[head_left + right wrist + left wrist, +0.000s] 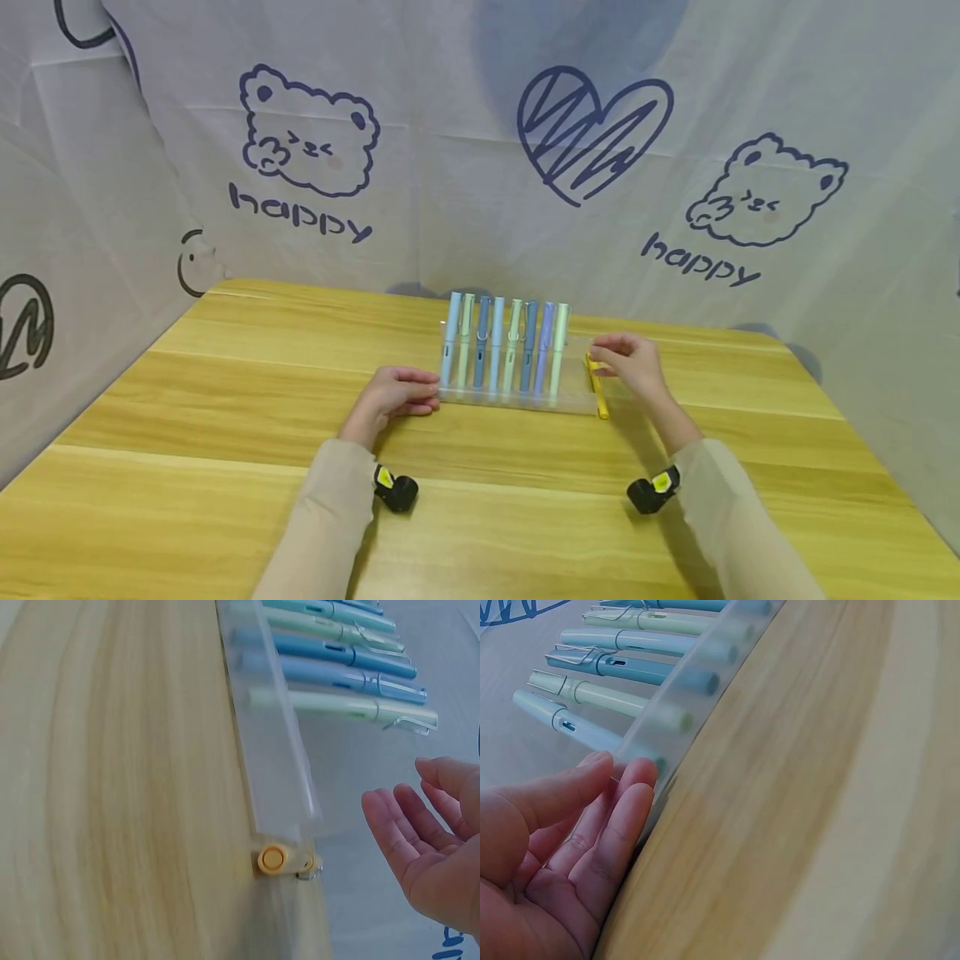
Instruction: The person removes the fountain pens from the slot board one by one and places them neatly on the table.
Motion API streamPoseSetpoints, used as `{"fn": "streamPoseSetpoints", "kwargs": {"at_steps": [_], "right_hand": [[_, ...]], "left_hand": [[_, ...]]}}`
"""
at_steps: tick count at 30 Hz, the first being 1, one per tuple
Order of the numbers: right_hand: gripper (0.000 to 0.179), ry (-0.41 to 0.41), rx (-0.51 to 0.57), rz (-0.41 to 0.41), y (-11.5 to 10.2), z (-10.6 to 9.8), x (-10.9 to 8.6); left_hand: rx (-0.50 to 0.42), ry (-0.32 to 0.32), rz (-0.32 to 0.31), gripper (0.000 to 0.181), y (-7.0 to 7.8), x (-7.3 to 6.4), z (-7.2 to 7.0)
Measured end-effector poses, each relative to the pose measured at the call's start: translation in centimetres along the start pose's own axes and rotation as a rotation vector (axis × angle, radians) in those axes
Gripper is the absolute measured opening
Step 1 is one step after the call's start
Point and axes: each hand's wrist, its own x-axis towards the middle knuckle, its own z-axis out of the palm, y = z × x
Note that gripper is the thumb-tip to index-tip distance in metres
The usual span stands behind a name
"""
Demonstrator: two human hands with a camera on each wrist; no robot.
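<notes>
A clear pen stand (pixel 517 400) holds several upright pens in a row, in blue, green and purple. At its left end, my left hand (pixel 397 392) pinches the edge between thumb and fingers, beside a light blue pen (pixel 577 727). Off the right end is a yellow pen (pixel 597 387), seen nearly end-on in the right wrist view. My right hand (pixel 630 360) hovers by this pen's upper end. Its fingers (pixel 390 825) are loosely bent with nothing between them. A pale green pen (pixel 337 705) is the rightmost in the row.
The stand is on a wood-grain table (pixel 510 533) near its back edge. A white cloth (pixel 442 183) with blue drawings hangs close behind. Small black cameras sit on both wrists. The stand's right part holds a bare stretch beyond the pale green pen.
</notes>
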Motion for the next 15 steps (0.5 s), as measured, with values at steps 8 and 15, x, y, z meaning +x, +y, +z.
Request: {"fn": "streamPoseSetpoints", "kwargs": {"at_steps": [8, 15], "right_hand": [[0.021, -0.113, 0.024, -0.02, -2.5, 1.4, -1.4], [0.029, -0.128, -0.014, -0.062, -0.6, 2.4, -0.3]], "left_hand": [[0.003, -0.003, -0.004, 0.03, 0.0, 0.0, 0.0], [0.004, -0.003, -0.006, 0.03, 0.1, -0.1, 0.0]]}}
